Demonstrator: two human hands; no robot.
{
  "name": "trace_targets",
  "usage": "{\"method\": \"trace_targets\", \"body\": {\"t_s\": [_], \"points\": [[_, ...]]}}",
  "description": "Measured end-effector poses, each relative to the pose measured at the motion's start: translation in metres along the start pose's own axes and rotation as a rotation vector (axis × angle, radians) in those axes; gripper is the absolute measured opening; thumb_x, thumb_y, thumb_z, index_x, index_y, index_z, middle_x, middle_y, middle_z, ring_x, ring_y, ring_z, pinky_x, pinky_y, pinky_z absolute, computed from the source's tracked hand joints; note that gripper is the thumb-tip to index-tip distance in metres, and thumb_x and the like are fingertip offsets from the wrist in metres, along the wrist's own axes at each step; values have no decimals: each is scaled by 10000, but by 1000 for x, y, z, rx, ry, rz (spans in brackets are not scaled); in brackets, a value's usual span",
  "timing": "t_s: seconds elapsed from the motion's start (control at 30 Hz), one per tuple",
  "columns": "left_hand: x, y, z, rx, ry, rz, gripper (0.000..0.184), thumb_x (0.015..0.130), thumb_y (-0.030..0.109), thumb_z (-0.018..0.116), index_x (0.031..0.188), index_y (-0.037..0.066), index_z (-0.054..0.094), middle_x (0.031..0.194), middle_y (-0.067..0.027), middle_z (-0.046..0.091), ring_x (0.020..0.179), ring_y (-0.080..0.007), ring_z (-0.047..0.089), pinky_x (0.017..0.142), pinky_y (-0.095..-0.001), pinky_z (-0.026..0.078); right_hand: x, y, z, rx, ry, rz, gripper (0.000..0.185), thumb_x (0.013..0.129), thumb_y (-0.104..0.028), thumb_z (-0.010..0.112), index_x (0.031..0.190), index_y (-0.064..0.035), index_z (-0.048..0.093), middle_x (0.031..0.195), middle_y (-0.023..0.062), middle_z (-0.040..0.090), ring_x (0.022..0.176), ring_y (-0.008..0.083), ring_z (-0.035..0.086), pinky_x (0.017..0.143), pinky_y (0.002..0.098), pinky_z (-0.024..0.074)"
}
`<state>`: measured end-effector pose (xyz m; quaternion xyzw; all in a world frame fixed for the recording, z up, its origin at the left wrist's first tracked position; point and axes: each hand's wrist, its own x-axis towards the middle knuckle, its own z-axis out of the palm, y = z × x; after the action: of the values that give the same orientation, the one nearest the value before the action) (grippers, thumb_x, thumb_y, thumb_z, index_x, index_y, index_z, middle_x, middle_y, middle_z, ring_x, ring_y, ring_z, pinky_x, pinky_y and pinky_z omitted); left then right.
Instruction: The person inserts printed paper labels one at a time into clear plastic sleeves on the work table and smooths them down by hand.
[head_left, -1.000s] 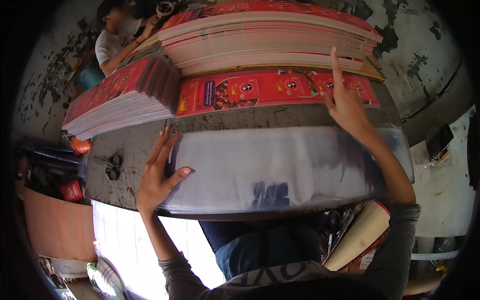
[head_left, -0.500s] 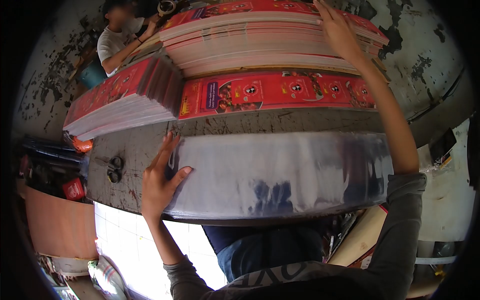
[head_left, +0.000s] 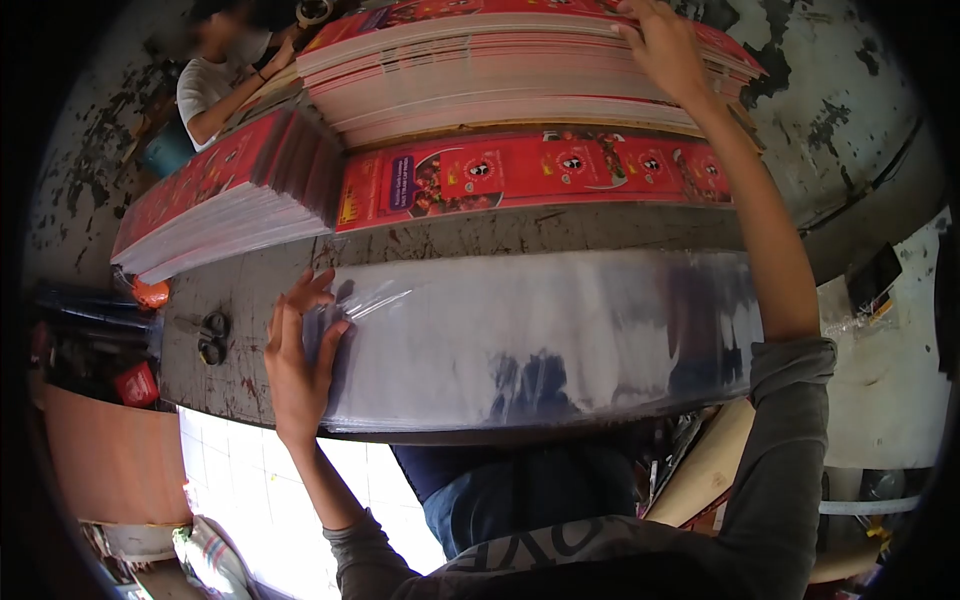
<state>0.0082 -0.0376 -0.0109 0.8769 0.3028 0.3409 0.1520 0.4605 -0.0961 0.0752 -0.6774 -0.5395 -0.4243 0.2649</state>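
Note:
A stack of long clear plastic sleeves (head_left: 450, 340) lies along the near edge of the table. At its left end is my left hand (head_left: 300, 350), with thumb and fingers curved and apart. The top film is creased and shiny beside the thumb. My right hand (head_left: 668, 55) reaches across to the tall stack of red printed sheets (head_left: 520, 75) at the back. Its fingers bend over the near edge of the top red printed sheet (head_left: 450, 12), thumb at the edge. In front of that stack lies a flat row of red printed sheets (head_left: 520, 178).
A slanted pile of sleeved red sheets (head_left: 225, 195) stands at the left. Black scissors (head_left: 212, 337) lie on the worn grey table (head_left: 240, 290). Another person (head_left: 215, 85) works at the far left, near a tape roll (head_left: 314, 11). A teal bucket (head_left: 165, 150) stands beyond.
My left fingers have curled from lying spread, and the plastic beside them has creased. My right fingers have bent over the top sheet's edge. The whole view has shifted slightly.

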Motion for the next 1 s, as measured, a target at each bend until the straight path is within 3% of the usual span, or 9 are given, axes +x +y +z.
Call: {"method": "trace_targets", "body": {"t_s": [0.2, 0.23, 0.3, 0.4, 0.53, 0.6, 0.73, 0.8, 1.0], "points": [[0, 4, -2, 135, 30, 99, 233, 728, -42, 670, 900, 20, 525, 1109, -104, 624, 1219, -339, 501, 1048, -559, 324, 16, 11, -15, 146, -295, 91, 166, 788, -139, 639, 910, -51, 568, 975, 117, 609, 999, 296, 558, 853, 440, 404], [0, 4, -3, 162, 37, 120, 209, 742, -60, 658, 889, 10, 526, 1104, -117, 619, 1197, -334, 519, 997, -501, 391, 13, 9, -18, 145, -296, 89, 166, 788, -139, 639, 910, -51, 568, 975, 117, 609, 999, 296, 558, 853, 440, 404], [0, 4, -4, 187, 50, 142, 186, 757, -78, 645, 879, 0, 528, 1098, -130, 614, 1175, -328, 537, 946, -443, 458, 8, 2, -25, -60, -147, -238, 159, 800, -156, 631, 910, -55, 577, 1031, 112, 588, 1012, 285, 543, 877, 445, 386], [-2, 6, -4, 142, 37, 16, 157, 759, -60, 649, 879, 6, 571, 1109, -124, 607, 1145, -310, 555, 925, -430, 472, 1, -11, -28, -60, -136, -285, 239, 810, -155, 613, 1028, -59, 590, 1099, 124, 563, 1031, 298, 536, 926, 457, 371], [-2, 6, -5, 235, 33, 107, 212, 780, -22, 624, 979, 53, 632, 1102, -103, 607, 1088, -296, 578, 894, -419, 470, -4, -12, -14, -50, -110, -221, 394, 811, -146, 602, 1193, -66, 552, 1242, 146, 517, 1126, 314, 506, 991, 465, 347], [-2, 4, -3, 240, 42, 112, 249, 773, -26, 611, 999, 70, 651, 1089, -98, 607, 1070, -301, 578, 894, -425, 449, -8, -4, -2, -203, -301, -88, 539, 806, -140, 600, 1325, -88, 463, 1370, 160, 447, 1254, 316, 427, 1057, 466, 302], [-2, 4, -2, 24, -3, 35, 378, 828, -82, 499, 1150, 85, 605, 1116, -121, 599, 1037, -327, 590, 849, -394, 472, -15, -1, -4, -285, -344, -73, 583, 810, -146, 603, 1367, -148, 429, 1430, 192, 370, 1303, 296, 382, 1057, 477, 300], [0, 4, -2, -12, -4, 42, 415, 841, -101, 462, 1191, 87, 585, 1120, -131, 599, 1018, -337, 597, 833, -393, 479, -30, -15, -30, -311, -223, -135, 562, 855, -25, 480, 1371, -241, 439, 1370, 55, 479, 1197, 283, 498, 1015, 482, 383], [-2, -3, -7, -104, -31, 66, 398, 862, -91, 439, 1201, 68, 574, 1091, -153, 607, 1010, -335, 605, 830, -378, 480, -97, -51, -121, -224, -304, -32, 656, 782, 34, 495, 1355, -284, 465, 1374, 55, 476, 1230, 264, 473, 1035, 513, 343]]}}
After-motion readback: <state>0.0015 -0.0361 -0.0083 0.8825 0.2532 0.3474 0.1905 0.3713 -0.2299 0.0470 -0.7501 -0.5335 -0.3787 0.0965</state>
